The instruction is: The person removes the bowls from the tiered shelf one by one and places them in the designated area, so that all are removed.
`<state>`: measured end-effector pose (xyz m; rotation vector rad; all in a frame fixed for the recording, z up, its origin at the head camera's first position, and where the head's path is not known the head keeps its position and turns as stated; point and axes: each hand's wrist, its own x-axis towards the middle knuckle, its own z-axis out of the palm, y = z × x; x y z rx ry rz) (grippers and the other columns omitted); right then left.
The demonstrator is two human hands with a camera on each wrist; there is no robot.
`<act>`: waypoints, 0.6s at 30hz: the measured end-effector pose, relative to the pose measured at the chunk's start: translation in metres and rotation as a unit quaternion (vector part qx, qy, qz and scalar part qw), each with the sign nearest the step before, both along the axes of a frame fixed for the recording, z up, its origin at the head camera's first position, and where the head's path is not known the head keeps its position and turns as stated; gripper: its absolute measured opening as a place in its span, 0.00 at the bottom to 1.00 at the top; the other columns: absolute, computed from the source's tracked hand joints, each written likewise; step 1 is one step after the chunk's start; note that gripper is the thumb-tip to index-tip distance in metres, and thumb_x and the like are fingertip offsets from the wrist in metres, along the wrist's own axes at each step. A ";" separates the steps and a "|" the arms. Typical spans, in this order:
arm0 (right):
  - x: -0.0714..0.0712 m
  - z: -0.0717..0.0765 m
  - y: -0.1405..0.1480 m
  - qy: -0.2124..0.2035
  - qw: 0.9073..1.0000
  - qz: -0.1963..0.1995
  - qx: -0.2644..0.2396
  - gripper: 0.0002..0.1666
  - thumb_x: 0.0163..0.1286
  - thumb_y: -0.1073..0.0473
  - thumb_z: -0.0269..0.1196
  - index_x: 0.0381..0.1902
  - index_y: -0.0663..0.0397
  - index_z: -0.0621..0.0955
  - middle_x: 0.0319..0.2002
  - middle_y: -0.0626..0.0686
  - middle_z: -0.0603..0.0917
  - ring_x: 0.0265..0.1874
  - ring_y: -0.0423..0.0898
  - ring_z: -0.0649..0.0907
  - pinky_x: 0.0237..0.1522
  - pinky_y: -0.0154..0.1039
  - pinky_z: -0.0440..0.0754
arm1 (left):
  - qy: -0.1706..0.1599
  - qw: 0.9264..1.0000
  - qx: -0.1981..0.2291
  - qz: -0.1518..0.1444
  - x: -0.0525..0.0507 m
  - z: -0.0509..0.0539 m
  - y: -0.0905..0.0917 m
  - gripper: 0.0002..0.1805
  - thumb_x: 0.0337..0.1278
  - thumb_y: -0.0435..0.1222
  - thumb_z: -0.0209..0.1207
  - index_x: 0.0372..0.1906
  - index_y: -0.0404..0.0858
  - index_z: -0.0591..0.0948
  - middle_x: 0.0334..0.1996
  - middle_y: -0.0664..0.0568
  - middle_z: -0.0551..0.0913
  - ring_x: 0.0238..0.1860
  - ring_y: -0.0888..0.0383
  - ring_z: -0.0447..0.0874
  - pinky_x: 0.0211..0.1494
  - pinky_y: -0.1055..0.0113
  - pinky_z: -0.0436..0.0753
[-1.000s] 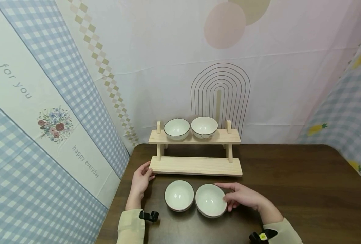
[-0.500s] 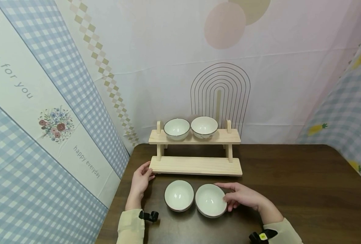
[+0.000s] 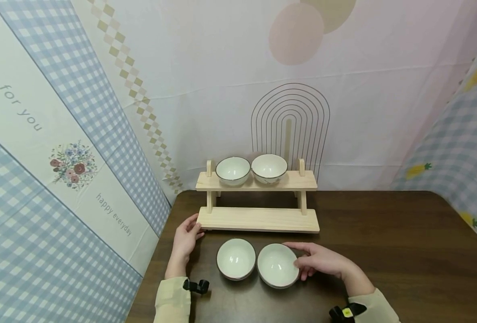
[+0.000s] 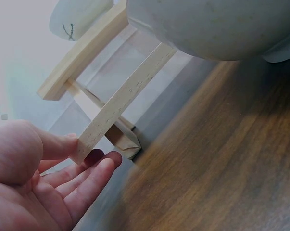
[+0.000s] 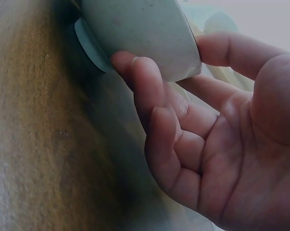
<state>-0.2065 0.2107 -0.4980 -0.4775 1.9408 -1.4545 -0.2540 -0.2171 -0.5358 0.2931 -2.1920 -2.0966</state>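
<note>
In the head view, my left hand [image 3: 184, 237] is at the left end of a two-tier pale wooden rack [image 3: 258, 219]. Its thumb lies on top of the lower shelf and the fingers reach below, pinching the board's corner, as the left wrist view also shows. My right hand [image 3: 321, 259] holds a white dark-rimmed bowl [image 3: 278, 265] at its right side. The thumb is at the rim and the other fingers are against the outer wall [image 5: 145, 38]. Close to its left sits a similar bowl [image 3: 236, 259] on the table, in front of the rack.
Two more white bowls, one left [image 3: 233, 172] and one right [image 3: 269, 167], sit side by side on the rack's upper shelf. The dark wooden table [image 3: 383, 242] extends to the right. A patterned cloth [image 3: 206, 121] hangs behind it, and blue checked cloth covers both sides.
</note>
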 end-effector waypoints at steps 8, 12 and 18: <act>-0.007 -0.002 0.006 0.011 1.000 0.013 0.009 0.41 0.78 0.57 0.64 0.83 0.60 0.65 0.33 0.60 0.89 0.32 0.56 0.89 0.33 0.42 0.88 | 0.000 1.000 0.001 0.006 -0.001 -0.001 0.003 0.24 0.82 0.28 0.55 0.76 0.27 0.73 0.64 0.28 0.78 0.54 0.41 0.85 0.52 0.61 0.90; -0.009 -0.002 0.010 0.022 0.999 0.025 0.006 0.41 0.79 0.56 0.63 0.83 0.60 0.64 0.33 0.60 0.89 0.34 0.58 0.89 0.34 0.43 0.88 | 0.001 1.000 0.000 0.009 -0.002 -0.001 0.004 0.24 0.82 0.28 0.55 0.75 0.27 0.73 0.63 0.28 0.79 0.52 0.43 0.86 0.50 0.63 0.90; -0.014 -0.003 0.014 0.033 0.999 0.035 0.022 0.40 0.81 0.53 0.62 0.83 0.61 0.64 0.35 0.58 0.90 0.36 0.58 0.89 0.36 0.43 0.88 | 0.003 1.000 0.000 0.014 -0.003 -0.002 0.006 0.23 0.82 0.28 0.54 0.75 0.27 0.73 0.63 0.28 0.79 0.51 0.43 0.87 0.49 0.64 0.90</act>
